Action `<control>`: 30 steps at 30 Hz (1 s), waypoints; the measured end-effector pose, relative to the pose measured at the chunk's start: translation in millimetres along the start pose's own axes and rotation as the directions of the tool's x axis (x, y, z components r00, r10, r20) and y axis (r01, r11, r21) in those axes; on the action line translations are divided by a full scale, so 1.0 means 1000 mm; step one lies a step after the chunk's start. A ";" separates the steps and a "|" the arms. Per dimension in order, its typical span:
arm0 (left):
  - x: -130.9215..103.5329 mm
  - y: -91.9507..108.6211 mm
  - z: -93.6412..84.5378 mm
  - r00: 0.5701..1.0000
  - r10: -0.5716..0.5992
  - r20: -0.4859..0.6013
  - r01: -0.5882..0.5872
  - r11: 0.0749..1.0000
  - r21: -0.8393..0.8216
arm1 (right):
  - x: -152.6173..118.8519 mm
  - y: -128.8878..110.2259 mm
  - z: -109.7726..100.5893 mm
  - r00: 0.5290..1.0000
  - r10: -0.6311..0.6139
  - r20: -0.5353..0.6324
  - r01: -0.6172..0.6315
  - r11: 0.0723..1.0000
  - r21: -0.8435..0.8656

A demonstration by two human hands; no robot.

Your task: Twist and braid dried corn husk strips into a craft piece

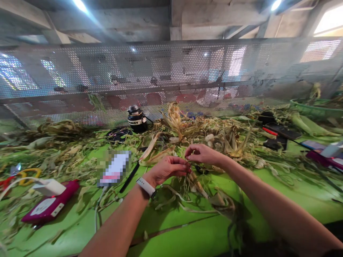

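In the head view, the left hand [174,167] has its thumb and fingers pressed together, pinching the top of a pale, stringy bunch of dry plant bits [195,184]. The right hand [202,155] has bent fingers close to the left fingertips; I cannot tell if they pinch anything.

The landmark is the small black bottle with white letters [137,121]. The bunch is nearer than the bottle and to its right, low over the bright green table top [214,235]. A white watch [146,187] is on the left wrist, also nearer than the bottle.

Just left of the bottle is a flat black coiled thing [119,135]. Nearer and a bit left is a white and pink flat thing, blurred into squares [115,168], with a white cord. Farther left are a dark pink box [50,203] with a white plug [52,187] and yellow looped handles [30,176].

To the bottle's right stands a tan, dry leafy husk [174,117]. Far right is a green basket [311,109]. Behind the bottle is a gray metal screen full of little holes [160,71].
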State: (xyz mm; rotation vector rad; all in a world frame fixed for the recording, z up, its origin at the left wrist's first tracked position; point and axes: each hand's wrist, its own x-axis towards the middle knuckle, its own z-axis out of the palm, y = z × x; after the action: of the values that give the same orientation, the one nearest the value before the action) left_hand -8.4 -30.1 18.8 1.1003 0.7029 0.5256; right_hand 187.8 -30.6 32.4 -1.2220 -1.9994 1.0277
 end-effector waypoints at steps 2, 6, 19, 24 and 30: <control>0.000 0.000 -0.002 1.000 0.004 0.000 -0.004 1.000 -0.004 | -0.002 -0.004 -0.002 0.998 0.027 0.060 -0.032 0.996 0.086; 0.001 0.001 -0.003 0.999 0.031 -0.015 -0.032 0.999 -0.041 | -0.005 -0.009 -0.007 0.997 0.052 0.055 -0.059 0.989 0.138; 0.004 -0.001 -0.008 0.998 0.065 -0.012 -0.065 0.996 -0.063 | -0.011 -0.017 -0.013 0.987 -0.135 0.088 0.142 0.987 -0.081; 0.005 -0.001 -0.006 0.990 0.142 -0.006 -0.142 0.990 0.013 | -0.013 -0.020 -0.010 0.986 -0.135 0.100 0.160 0.934 -0.318; 0.006 0.000 -0.007 0.982 0.191 0.005 -0.191 0.978 0.087 | -0.012 -0.016 -0.003 0.981 -0.136 0.139 0.172 0.941 -0.292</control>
State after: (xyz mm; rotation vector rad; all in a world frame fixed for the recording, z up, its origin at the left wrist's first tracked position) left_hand -9.4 -21.8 15.3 1.2570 0.6309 0.6652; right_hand 187.8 -45.4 46.9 -1.1546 -2.3705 0.7487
